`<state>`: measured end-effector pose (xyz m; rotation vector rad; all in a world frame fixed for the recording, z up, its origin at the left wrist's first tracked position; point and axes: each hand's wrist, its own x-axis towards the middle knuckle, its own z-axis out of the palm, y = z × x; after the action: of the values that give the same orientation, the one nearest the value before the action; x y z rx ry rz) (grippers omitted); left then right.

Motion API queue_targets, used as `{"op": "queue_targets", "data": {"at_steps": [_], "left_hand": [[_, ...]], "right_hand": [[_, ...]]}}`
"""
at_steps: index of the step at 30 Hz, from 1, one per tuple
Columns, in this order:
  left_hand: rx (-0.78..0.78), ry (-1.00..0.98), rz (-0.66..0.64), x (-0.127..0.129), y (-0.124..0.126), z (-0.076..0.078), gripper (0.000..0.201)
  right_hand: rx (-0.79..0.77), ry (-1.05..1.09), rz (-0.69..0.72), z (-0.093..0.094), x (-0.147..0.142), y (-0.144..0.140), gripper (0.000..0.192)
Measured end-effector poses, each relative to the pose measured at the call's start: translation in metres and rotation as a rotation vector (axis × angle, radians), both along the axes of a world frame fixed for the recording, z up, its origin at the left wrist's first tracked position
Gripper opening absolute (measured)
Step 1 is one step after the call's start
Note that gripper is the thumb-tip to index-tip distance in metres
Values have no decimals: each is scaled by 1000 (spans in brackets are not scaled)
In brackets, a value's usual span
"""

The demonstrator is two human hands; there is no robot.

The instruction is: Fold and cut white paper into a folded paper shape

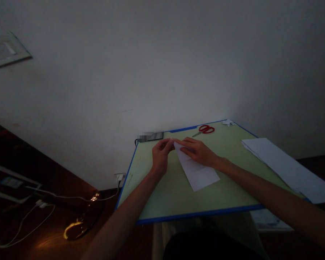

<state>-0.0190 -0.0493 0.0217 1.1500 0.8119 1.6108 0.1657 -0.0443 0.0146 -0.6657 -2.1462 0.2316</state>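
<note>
A white sheet of paper (199, 172), folded to a point at its far end, lies on the green table top (168, 195). My left hand (161, 156) pinches the paper's far tip with its fingertips. My right hand (199, 151) lies flat across the upper part of the sheet, pressing it onto the table.
Red-handled scissors (205, 129) lie near the far edge, a dark phone (151, 137) at the far left corner, a small white scrap (228, 122) at the far right corner. A stack of white sheets (284, 166) overhangs the right side. White cables (43, 206) run over the dark floor at left.
</note>
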Motion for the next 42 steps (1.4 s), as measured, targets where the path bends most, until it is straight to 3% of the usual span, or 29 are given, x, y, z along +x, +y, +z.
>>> {"op": "queue_targets", "data": {"at_steps": [4, 15, 29, 35, 42], "left_hand": [[-19, 22, -24, 0, -1, -1, 26], [11, 247, 80, 0, -5, -1, 31], [-2, 217, -15, -1, -2, -8, 44], [-27, 187, 14, -1, -1, -7, 48], [-18, 138, -31, -1, -3, -5, 42]], "right_hand": [[-17, 5, -8, 0, 1, 1, 50], [-29, -5, -55, 0, 1, 1, 50], [-37, -63, -149, -2, -1, -1, 51], [-63, -29, -37, -3, 1, 4, 52], [-98, 41, -21, -4, 1, 6, 51]]}}
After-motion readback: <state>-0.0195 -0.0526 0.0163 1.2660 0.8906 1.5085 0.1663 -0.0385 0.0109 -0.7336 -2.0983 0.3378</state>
